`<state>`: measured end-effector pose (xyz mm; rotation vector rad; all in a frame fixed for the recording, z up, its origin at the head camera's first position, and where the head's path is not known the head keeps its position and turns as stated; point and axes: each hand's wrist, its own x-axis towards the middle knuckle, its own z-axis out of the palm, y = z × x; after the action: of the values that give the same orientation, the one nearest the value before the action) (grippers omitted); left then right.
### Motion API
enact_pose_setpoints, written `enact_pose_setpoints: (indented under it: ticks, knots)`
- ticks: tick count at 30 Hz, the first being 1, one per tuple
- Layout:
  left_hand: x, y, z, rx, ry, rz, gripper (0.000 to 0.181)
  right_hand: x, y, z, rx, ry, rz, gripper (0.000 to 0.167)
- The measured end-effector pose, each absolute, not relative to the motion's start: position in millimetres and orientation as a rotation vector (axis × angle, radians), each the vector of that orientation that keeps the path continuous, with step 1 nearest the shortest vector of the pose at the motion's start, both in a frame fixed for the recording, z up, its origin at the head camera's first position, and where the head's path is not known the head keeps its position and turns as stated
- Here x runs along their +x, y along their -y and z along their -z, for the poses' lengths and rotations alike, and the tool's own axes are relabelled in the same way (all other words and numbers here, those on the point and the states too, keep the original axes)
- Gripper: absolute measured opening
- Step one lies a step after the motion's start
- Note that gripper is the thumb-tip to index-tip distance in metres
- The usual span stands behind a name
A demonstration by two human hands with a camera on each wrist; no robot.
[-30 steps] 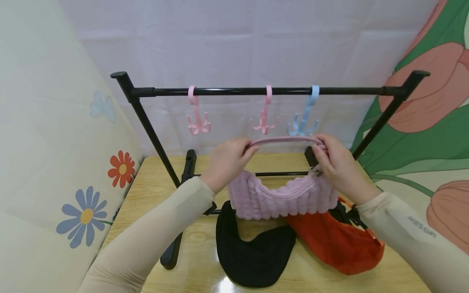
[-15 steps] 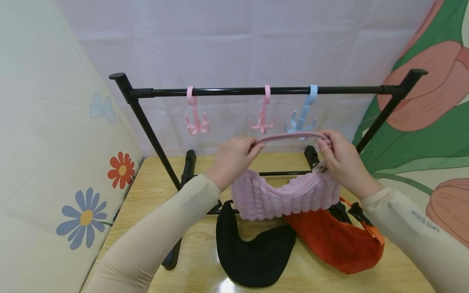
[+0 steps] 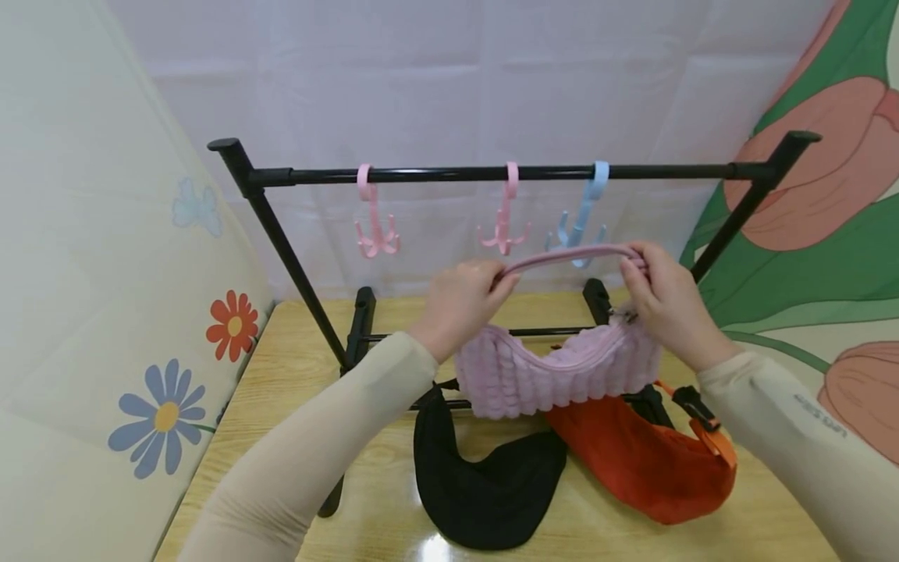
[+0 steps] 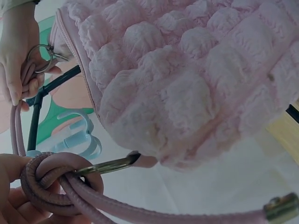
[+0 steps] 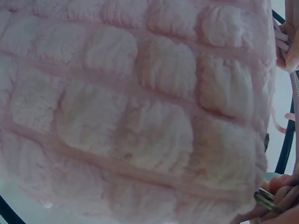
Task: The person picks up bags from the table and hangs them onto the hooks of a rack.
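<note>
A pink puffy quilted handbag [image 3: 562, 378] hangs in the air by its thin pink strap [image 3: 572, 254], in front of the rack. My left hand [image 3: 463, 300] grips the strap's left end, where the left wrist view shows a knot [image 4: 58, 184] and a metal clasp [image 4: 110, 165]. The strap's right end is in my right hand [image 3: 667, 300], beside a metal ring [image 4: 42, 56]. Just behind the strap, a light blue multi-prong hook [image 3: 581, 222] hangs from the bar; the strap partly overlaps its lower prongs. The bag fills most of the right wrist view.
The black rack's top bar [image 3: 435, 176] also carries two pink hooks [image 3: 377, 226], left and middle. On the wooden table [image 3: 281, 375] lie a black crescent-shaped fabric item [image 3: 492, 492] and an orange-red bag [image 3: 646, 468] with a black buckle, both below the handbag.
Both hands have moved to the right and slightly up, carrying the handbag along. Its strap now slants a little, higher at the right end. The hooks and the things on the table stay put.
</note>
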<state>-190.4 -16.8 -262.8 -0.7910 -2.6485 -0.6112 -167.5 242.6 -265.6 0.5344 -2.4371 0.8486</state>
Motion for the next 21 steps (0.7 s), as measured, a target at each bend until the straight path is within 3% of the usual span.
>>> enact_pose_setpoints:
  ticks: [12,21]
  knots:
    - [-192.5,4.2,267.4,-0.813,2.633,0.678,0.027,-179.3,-249.1,267.1,0.455,2.442,-0.846,0.028]
    - [-189.6,-3.6,266.6,-0.779,2.701,0.761,0.017,-189.1,-252.7,264.5,0.421,2.471,-0.905,0.036]
